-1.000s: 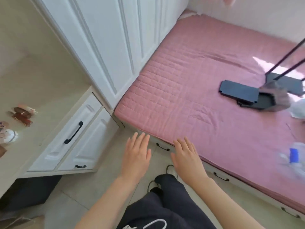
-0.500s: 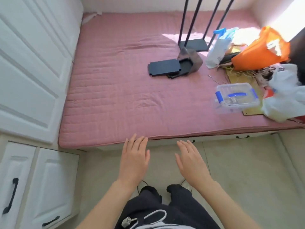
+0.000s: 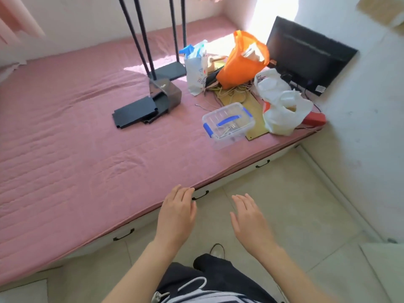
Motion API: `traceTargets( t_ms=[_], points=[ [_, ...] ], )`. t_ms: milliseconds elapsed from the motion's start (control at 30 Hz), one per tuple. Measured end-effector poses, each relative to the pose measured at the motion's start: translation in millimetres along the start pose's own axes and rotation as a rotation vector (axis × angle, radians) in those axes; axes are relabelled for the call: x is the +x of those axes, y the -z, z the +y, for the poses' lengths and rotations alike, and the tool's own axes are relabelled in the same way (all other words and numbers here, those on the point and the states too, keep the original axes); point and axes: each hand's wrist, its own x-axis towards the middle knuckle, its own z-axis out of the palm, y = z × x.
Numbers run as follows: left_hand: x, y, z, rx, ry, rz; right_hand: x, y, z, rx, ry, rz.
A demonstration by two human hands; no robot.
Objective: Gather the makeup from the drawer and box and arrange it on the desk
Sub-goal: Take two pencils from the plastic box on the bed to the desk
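A clear plastic box with a blue handle and blue clips stands lid-on on the pink bed, near its front right corner. A few small items show dimly through its wall. My left hand and my right hand float side by side over the bed's front edge and the floor, palms down, fingers straight and empty. Both are well short of the box, which lies beyond and to the right of them. The desk and its drawer are out of view.
The pink mattress fills the left. On it stand black tripod legs with a dark base, an orange bag, white plastic bags, a black monitor and loose cables. Bed drawers with black handles line the front. Tiled floor lies right.
My view has swung right, away from the white cabinets and desk, so the box and the clutter now lie ahead. Both hands keep the same open pose in front of me.
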Motion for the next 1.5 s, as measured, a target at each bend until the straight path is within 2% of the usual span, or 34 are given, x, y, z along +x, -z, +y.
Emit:
traceTargets(
  t_ms=[200, 400, 800, 1133, 1300, 1500],
  points=[
    [60, -34, 78, 0.001, -0.112, -0.058, 14, 28, 78, 0.036, -0.096, 0.030],
    [116, -61, 116, 0.066, -0.173, -0.135, 50, 51, 129, 0.061, -0.163, 0.053],
    [268, -99, 125, 0.085, -0.016, -0.167, 210, 105, 196, 0.025, -0.093, 0.080],
    [378, -106, 119, 0.063, 0.102, -0.132, 337, 145, 225, -0.092, 0.032, -0.024],
    [407, -123, 106, 0.055, 0.220, -0.131, 388, 147, 233, -0.079, 0.085, -0.107],
    [431, -154, 83, 0.020, 0.450, -0.158, 460, 139, 242, 0.006, 0.082, -0.226]
  ],
)
